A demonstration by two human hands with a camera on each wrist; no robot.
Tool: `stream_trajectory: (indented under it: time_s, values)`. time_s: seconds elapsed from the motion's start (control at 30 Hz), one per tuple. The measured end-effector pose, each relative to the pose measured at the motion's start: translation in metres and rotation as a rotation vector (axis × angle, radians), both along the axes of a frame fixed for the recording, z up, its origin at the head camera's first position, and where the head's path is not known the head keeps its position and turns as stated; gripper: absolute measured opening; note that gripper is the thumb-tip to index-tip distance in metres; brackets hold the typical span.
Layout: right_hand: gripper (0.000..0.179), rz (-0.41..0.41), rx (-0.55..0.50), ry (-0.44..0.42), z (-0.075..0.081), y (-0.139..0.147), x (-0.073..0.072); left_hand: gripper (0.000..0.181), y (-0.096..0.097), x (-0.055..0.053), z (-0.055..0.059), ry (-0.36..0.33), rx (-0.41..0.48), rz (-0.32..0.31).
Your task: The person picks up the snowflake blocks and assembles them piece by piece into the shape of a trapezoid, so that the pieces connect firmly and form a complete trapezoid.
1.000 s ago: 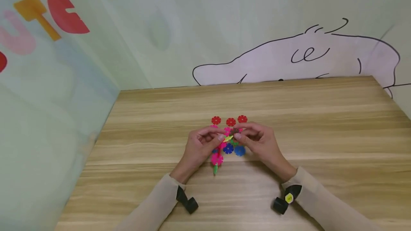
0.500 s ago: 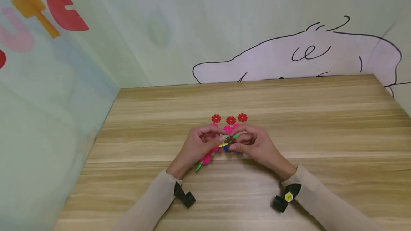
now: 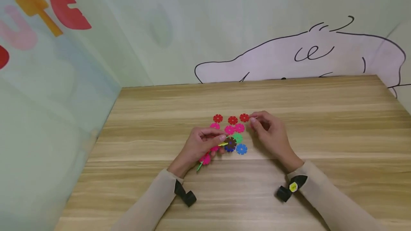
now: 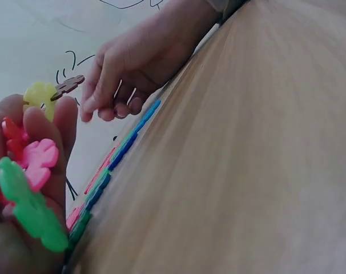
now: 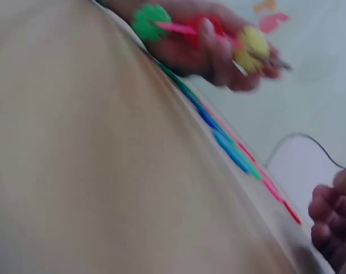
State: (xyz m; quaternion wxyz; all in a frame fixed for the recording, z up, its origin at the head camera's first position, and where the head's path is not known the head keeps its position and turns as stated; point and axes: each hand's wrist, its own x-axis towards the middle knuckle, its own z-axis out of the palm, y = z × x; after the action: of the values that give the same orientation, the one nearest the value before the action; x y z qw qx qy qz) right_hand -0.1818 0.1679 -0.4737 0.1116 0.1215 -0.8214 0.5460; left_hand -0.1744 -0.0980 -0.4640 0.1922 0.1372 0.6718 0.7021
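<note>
My left hand [image 3: 205, 145] pinches a chain of interlocking flower-shaped plastic discs. In the left wrist view the chain runs from a green disc [image 4: 31, 205] through a pink disc [image 4: 39, 162] and a red disc [image 4: 14, 137] to a yellow disc [image 4: 40, 98]. At its far end a brown disc [image 4: 67, 85] joins the yellow one and sticks out past the fingertips. My right hand [image 3: 269, 133] is apart from the chain, fingers bent, with no disc seen between them. Its fingertips are right beside a red disc [image 3: 244, 117] at the back right of the loose discs.
Loose discs lie flat in rough rows on the wood-grain table [image 3: 154, 117]. Two more red discs, including one in the middle [image 3: 232, 120], form the back row. Pink discs [image 3: 229, 129], a light green disc [image 3: 237, 138] and a blue disc [image 3: 241, 149] lie nearer.
My right hand has let go of the brown disc, now fixed to the yellow one, and moved back and right toward the red discs. The chain has swung left with the left hand.
</note>
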Motion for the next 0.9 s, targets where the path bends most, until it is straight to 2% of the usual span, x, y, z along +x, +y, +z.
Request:
stream_trajectory:
  time_s: [0.07,0.13,0.27,0.47,0.7,0.77,0.9]
  values:
    - [0.022,-0.061,0.119,0.022,-0.001,0.005,-0.008,0.027,0.001,0.000,0.000,0.007,0.006,0.003]
    - [0.027,-0.068,0.208,0.020,0.000,0.007,-0.016,0.027,0.001,0.000,0.002,0.010,0.017,0.012]
    - [0.032,-0.032,0.334,-0.002,0.002,0.006,-0.025,0.029,0.001,0.001,0.003,0.017,0.051,0.026]
    - [0.034,0.008,0.439,-0.004,0.002,-0.001,-0.031,0.028,-0.001,0.000,0.001,0.055,0.046,0.021]
    - [0.033,0.004,0.469,-0.013,0.000,-0.003,-0.032,0.027,-0.003,0.000,-0.001,0.071,0.057,0.024]
    - [0.033,0.001,0.447,-0.029,0.000,-0.002,-0.031,0.026,-0.003,-0.001,-0.001,0.077,0.051,0.024]
    - [0.029,0.001,0.340,-0.075,0.000,0.001,-0.030,0.027,-0.002,-0.001,-0.001,0.084,0.055,0.025]
